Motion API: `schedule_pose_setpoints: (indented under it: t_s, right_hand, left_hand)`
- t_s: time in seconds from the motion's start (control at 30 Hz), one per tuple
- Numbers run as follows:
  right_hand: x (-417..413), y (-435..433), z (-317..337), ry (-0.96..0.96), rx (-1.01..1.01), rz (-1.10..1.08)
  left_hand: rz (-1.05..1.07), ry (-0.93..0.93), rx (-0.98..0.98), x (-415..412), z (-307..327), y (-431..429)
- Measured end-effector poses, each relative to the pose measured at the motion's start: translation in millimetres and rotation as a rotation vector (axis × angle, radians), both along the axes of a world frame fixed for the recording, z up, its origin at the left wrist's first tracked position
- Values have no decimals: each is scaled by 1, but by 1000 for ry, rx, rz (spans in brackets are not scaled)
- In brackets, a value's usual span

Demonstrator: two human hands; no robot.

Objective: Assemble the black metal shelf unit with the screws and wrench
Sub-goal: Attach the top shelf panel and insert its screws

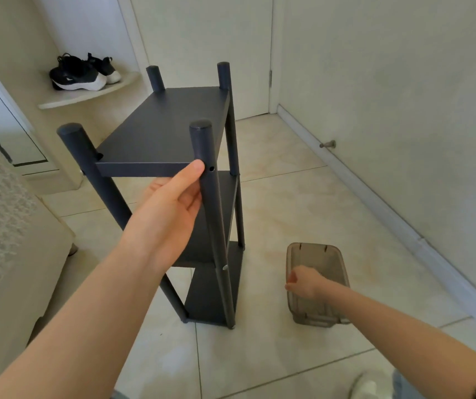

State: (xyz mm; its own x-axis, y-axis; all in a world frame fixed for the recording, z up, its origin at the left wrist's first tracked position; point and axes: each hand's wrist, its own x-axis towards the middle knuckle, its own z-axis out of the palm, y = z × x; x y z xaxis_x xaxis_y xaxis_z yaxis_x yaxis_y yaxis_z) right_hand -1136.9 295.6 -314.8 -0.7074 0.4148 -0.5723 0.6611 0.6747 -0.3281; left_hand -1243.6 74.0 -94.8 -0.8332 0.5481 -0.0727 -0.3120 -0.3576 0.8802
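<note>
In the centre of the frame, the left hand (173,205) grips the front post (216,226) of the shelf unit (167,125). Its thumb lies up along the post and the fingers go round behind it, just under the top shelf. Just to the right of the thumb tip I see an empty hole (211,169) in the post, at the level of the top shelf's front edge. Lower on the same post there is a small pale screw head (225,267), so I judge that joint as done and the upper one as open.

The unit stands upright on the tiled floor (288,197), and the post's long axis runs from top to bottom of the frame with a slight lean.

At the lower right, the right hand (303,282) reaches down into a brown translucent bin (320,254) that stands near the foot of the unit. Its fingers are curled downward. I cannot tell if they pinch a screw or nothing.

The hole lies up and to the left of the right hand, well apart from it. The left hand is nearer but busy, so the right hand should bring the screw.
</note>
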Motion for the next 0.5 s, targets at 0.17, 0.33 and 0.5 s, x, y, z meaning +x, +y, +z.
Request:
schedule_pose_setpoints:
  t_s: [0.17, 0.33, 0.5]
  right_hand:
    - [14, 1, -38, -79, 48, -101]
    - [25, -5, -55, -199, 25, -5]
    - [34, -6, -67, -159, 13, 97]
  left_hand:
    - [-4, -8, 9, 2, 1, 0]
    - [-6, -5, 15, 2, 2, -1]
    - [-11, 17, 11, 0, 2, 1]
